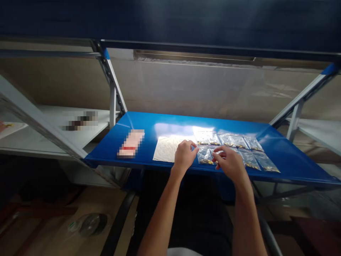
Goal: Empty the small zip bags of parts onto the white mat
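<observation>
My left hand (185, 155) hovers at the right edge of a cream cloth (164, 149), its fingers loosely bent and nothing visible in them. Just to its right lies a clear plastic bag (205, 155) with small brown and yellow pieces inside. Above the front row of bags is my right hand (229, 161), fingers curled but apart, with no object seen between them; it partly hides the bags beneath. Several similar bags lie flat in two rows, among them a back-row bag (226, 139) and a front-right bag (265, 161).
A blue shelf top (144, 122) carries everything, under a dark blue upper shelf (170, 25). A pixelated pinkish item (131, 144) lies left of the cloth. Metal posts (115, 81) frame the sides. On the left stands a white shelf (48, 138) with a blurred dark object.
</observation>
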Tool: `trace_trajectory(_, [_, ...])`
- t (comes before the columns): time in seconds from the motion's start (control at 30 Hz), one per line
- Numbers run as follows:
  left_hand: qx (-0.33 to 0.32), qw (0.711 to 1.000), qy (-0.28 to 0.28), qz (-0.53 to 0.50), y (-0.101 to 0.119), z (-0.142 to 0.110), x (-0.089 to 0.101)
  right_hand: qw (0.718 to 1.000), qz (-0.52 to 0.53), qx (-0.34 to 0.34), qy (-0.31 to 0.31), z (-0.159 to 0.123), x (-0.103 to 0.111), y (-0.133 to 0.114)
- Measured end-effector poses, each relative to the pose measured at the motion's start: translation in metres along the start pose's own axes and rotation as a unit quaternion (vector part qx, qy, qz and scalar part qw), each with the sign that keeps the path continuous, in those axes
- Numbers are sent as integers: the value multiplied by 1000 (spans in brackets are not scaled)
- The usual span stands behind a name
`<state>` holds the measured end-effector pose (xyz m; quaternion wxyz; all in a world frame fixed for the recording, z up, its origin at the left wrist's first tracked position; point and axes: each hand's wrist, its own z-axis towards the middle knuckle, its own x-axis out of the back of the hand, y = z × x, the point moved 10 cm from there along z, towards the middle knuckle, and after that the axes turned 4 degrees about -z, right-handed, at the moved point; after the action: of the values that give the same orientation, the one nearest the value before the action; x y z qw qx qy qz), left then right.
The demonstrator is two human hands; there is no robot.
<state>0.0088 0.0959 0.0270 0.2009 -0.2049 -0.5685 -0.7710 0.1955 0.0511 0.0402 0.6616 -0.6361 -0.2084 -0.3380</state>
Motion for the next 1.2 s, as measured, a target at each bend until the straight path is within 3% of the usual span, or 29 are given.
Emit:
trace_trajectory(0.1, [15, 993, -37, 110, -8, 17, -30, 996, -71, -30, -39, 17, -22, 19])
trace_trajectory(0.2, [18, 981, -67, 182, -4, 26, -46, 989, -105, -36, -100, 19, -43, 23])
trace_trajectory(0.33, [23, 975, -76, 206, -3, 28, -48, 979, -128, -39, -157, 21, -61, 28])
trace_trajectory(0.5, [10, 982, -78, 173, -5, 29, -47, 976, -130, -34, -174, 24, -65, 30])
trace_trajectory(0.67, [-2, 994, -74, 75, 1, 20, -28, 985, -50, -46, -159, 15, -54, 19])
trace_trajectory(0.8, [-62, 991, -52, -109, 28, -9, 11, 989, 125, -44, -59, 7, -27, -4])
trace_trajectory(0.9, [-101, 976, -41, -186, 50, -35, 38, 970, 237, -6, -48, -2, -17, -28])
trace_trajectory(1.03, [-113, 976, -18, -185, 62, -52, 56, 961, 263, 35, -82, -12, -21, -54])
trace_trajectory(1.2, [-106, 985, -5, -134, 56, -50, 58, 960, 265, 55, -72, -13, -31, -67])
